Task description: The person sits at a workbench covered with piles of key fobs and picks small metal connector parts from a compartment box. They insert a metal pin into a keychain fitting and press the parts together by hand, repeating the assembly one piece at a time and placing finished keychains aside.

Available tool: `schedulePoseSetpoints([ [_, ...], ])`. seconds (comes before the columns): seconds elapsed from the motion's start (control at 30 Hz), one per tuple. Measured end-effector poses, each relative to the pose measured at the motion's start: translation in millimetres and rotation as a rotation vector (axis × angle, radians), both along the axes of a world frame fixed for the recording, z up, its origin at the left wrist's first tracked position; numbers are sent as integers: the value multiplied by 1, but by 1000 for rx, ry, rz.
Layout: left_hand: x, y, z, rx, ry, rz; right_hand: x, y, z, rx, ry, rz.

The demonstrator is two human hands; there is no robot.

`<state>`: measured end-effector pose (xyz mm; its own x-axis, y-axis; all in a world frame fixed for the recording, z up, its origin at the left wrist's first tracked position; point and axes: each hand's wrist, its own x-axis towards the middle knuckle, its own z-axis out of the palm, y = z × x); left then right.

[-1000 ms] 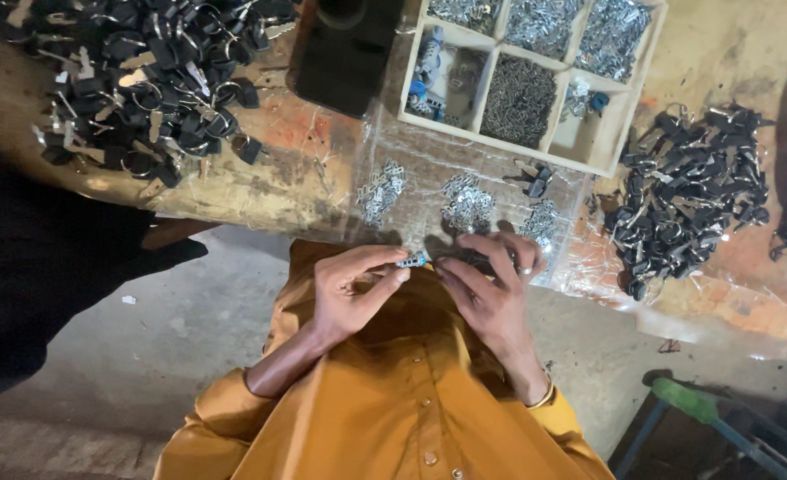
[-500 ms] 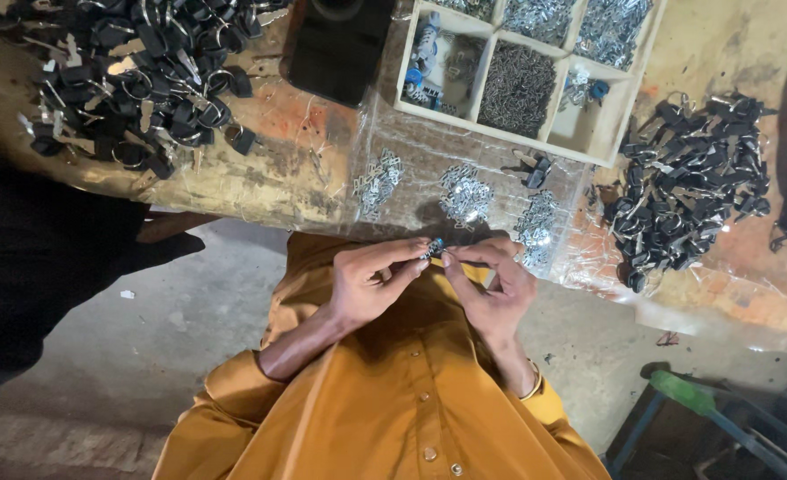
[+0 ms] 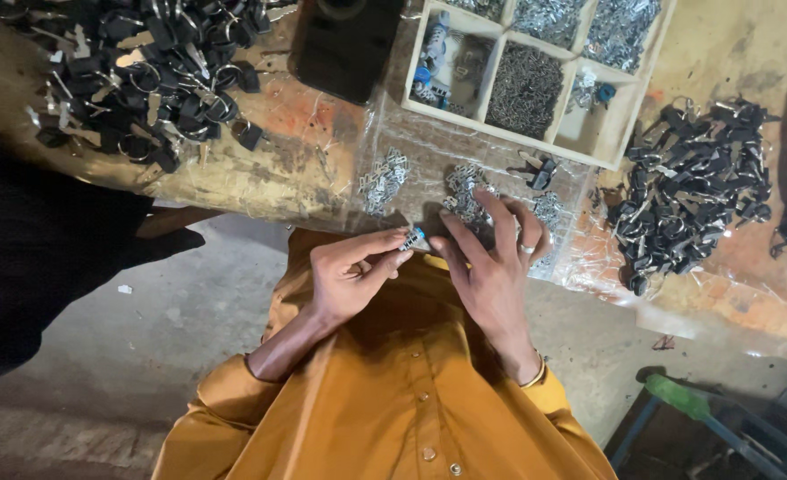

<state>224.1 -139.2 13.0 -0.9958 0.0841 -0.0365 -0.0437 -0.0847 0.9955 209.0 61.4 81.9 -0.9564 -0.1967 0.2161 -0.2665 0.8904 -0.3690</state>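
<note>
The left hand (image 3: 351,280) has its grip pinched closed, thumb and forefinger on a small dark part with a blue tip (image 3: 412,238), held just at the near edge of the bench (image 3: 278,169). The right hand (image 3: 491,267) touches the same part at its fingertips, its other fingers spread loosely; whether it truly clamps the part cannot be told. Just beyond the part lie little heaps of silvery metal pieces (image 3: 383,178) on clear plastic. Farther beyond stands a wooden compartment tray (image 3: 536,67), with piles of black keys (image 3: 144,71) well to each side of the part.
</note>
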Motion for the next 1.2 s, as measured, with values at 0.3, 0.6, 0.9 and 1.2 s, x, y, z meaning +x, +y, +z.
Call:
schedulePoseSetpoints([
  [0.3, -3, 0, -4, -45, -40, -6, 3, 2, 5, 24, -111, 5],
  [0.6, -2, 2, -4, -50, -60, 0, 1, 6, 3, -66, -114, -30],
  [0.9, -1, 3, -4, -46, -48, -5, 8, 10, -1, -140, -90, -47],
  [1.2, -1, 6, -5, -45, -13, -12, 20, 20, -19, -29, 66, 47],
])
